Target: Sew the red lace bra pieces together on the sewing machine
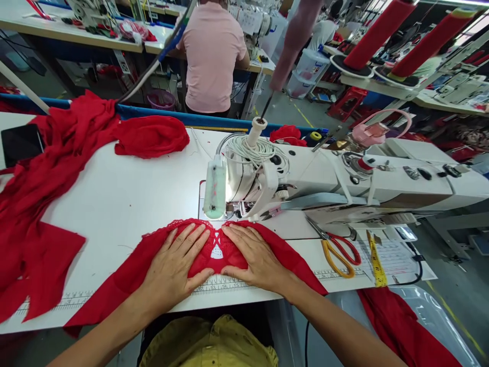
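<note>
A red lace-edged garment [217, 262] lies spread on the white sewing table, just in front of the sewing machine [298, 176]. At its centre are a crossed strap detail and a small cut-out with white showing through. My left hand [178, 257] rests flat on its left half, fingers stretched out. Flat on the right half is my right hand [254, 255], its fingers also extended. Both thumbs point inward along the lower edge, near each other but apart. Parts of the cloth under my palms are hidden. The machine's needle area sits just beyond the garment.
Red fabric [57, 168] is heaped at the left beside a black phone [22, 144]. Scissors [336, 250], a yellow tape measure [376, 260] and a paper lie at the right. A plastic bin [431, 311] stands below. A person in pink [214, 56] sits ahead.
</note>
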Demonstrator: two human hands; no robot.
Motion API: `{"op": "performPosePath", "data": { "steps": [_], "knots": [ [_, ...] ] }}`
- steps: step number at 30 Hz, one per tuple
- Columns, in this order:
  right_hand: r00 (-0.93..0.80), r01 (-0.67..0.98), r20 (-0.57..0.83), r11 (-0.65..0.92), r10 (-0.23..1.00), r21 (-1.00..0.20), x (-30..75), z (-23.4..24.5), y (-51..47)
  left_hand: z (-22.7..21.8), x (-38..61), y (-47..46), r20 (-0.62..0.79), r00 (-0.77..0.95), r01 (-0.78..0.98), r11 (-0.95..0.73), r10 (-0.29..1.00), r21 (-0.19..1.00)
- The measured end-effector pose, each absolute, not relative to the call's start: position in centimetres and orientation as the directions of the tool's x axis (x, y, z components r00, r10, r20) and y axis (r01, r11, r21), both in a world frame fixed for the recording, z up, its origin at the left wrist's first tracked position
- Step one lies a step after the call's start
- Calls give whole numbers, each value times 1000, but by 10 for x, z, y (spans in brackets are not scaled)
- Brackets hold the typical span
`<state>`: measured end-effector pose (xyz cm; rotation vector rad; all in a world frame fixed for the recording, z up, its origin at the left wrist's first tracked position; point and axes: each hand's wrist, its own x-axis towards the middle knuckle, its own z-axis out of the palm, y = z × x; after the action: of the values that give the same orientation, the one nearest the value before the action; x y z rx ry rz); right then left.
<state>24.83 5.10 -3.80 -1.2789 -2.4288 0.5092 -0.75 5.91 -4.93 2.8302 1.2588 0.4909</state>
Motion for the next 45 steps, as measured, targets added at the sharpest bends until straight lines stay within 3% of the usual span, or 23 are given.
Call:
{"op": "performPosePath", "data": {
  "steps": [7, 13, 16, 21, 23, 26, 28, 30, 34, 36, 38, 40, 43, 45],
  "knots": [
    [-552, 648, 322, 638, 769, -415, 241, -26, 48, -49, -8, 57, 260, 640, 730, -677, 724, 89],
    [-543, 684, 307, 624, 782, -379, 224, -23, 44, -49, -7, 57, 269, 631, 729, -675, 727, 113],
    [-505, 654, 294, 582, 812, -483, 220, -28, 45, -49, -7, 57, 260, 626, 733, -669, 735, 127],
    [-348, 450, 246, 391, 905, -803, 233, -11, 45, -48, -7, 57, 260, 618, 731, -664, 742, 159],
    [-471, 274, 180, 338, 863, -901, 243, 5, 42, -48, -8, 57, 267, 617, 729, -665, 740, 160],
    [-743, 105, 120, 292, 659, -951, 252, 22, 34, -50, -8, 57, 274, 620, 727, -669, 736, 152],
    [-677, 237, 121, 371, 726, -898, 250, 21, 31, -50, -8, 57, 274, 619, 729, -668, 736, 147],
    [-502, 478, 193, 457, 843, -750, 242, 10, 30, -51, -7, 57, 277, 619, 731, -668, 735, 141],
    [-495, 721, 271, 565, 825, -402, 223, -16, 36, -50, -6, 58, 293, 628, 724, -679, 721, 119],
    [-510, 749, 268, 575, 817, -329, 218, -23, 38, -50, -6, 58, 297, 629, 723, -681, 718, 117],
    [-471, 738, 265, 540, 841, -404, 219, -23, 39, -50, -6, 58, 296, 626, 723, -679, 722, 127],
    [-433, 655, 211, 467, 876, -594, 225, -16, 40, -50, -7, 57, 291, 622, 725, -675, 727, 139],
    [-523, 412, 59, 312, 850, -856, 242, 1, 39, -52, -7, 57, 278, 619, 725, -671, 734, 156],
    [-585, 323, 8, 242, 811, -915, 252, 13, 38, -53, -8, 58, 272, 620, 720, -671, 736, 174]
  ]
}}
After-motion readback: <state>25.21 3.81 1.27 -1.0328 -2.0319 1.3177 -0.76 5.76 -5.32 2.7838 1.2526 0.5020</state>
